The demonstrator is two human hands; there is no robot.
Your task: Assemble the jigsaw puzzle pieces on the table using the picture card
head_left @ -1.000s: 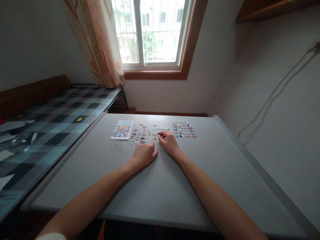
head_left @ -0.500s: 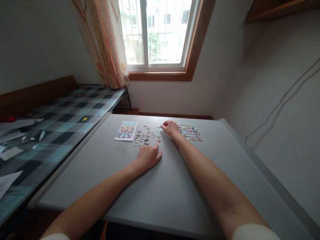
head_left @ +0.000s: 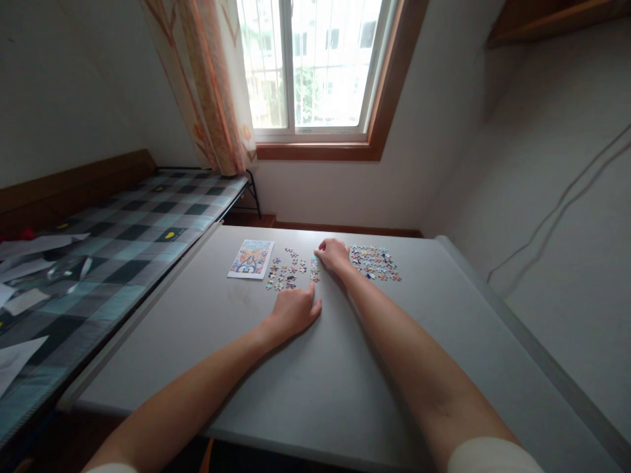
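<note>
A narrow joined strip of jigsaw puzzle pieces (head_left: pixel 315 270) lies on the grey table between my two hands. At its near end rests my left hand (head_left: pixel 294 309), index finger stretched toward the strip and thumb held apart. My right hand (head_left: pixel 334 255) is at the far end, its thumb and fingers pinched on a small puzzle piece (head_left: pixel 316 253), partly covered by the fingertips. Loose puzzle pieces (head_left: pixel 284 272) are spread to the left of the strip. A larger group of loose pieces (head_left: pixel 377 261) lies right of my right hand.
A printed picture sheet (head_left: pixel 251 259) lies left of the pieces on the table (head_left: pixel 296 387). Beyond the table's left edge is a bed (head_left: pixel 142 230) with a checked cover and papers. A window (head_left: pixel 320 66) and curtain (head_left: pixel 210 85) are behind.
My right hand has shifted slightly left and closer to the strip's far end. My left hand stays at the near end.
</note>
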